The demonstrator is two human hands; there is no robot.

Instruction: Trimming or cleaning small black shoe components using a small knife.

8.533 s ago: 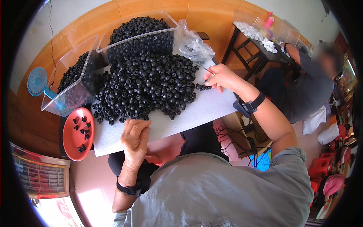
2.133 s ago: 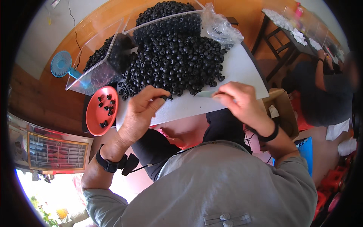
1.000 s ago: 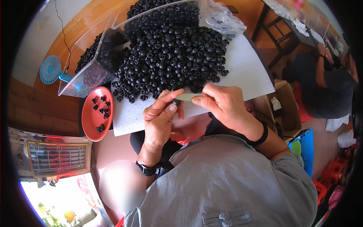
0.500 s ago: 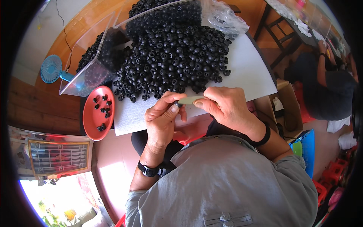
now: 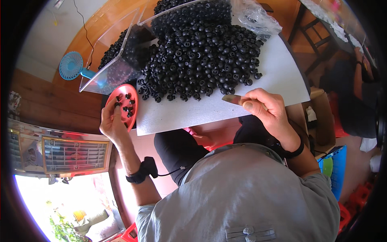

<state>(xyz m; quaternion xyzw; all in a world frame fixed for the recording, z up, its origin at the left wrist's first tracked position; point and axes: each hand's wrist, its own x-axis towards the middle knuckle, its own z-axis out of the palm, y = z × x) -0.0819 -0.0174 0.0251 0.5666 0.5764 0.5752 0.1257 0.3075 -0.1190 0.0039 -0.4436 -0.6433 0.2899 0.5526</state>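
Left hand (image 5: 114,127) reaches over the near-left edge of a red oval dish (image 5: 121,88), thumb and forefinger tips close about one black piece (image 5: 117,104); whether they pinch it or it lies loose in the dish, I cannot tell. Several more black pieces (image 5: 130,109) sit in the dish, just right of those fingertips. Right hand (image 5: 264,108) is well apart from the left, its thumb and fingers clamped on a small knife (image 5: 230,98), the blade pointing left above the white tabletop (image 5: 169,117). Beyond the blade spreads a large heap of black pieces (image 5: 205,60), backed by a clear bin (image 5: 183,15) full of them. Farther out, a blue fan (image 5: 71,65) stands at left, and crumpled clear plastic (image 5: 258,19) at the heap's far right.
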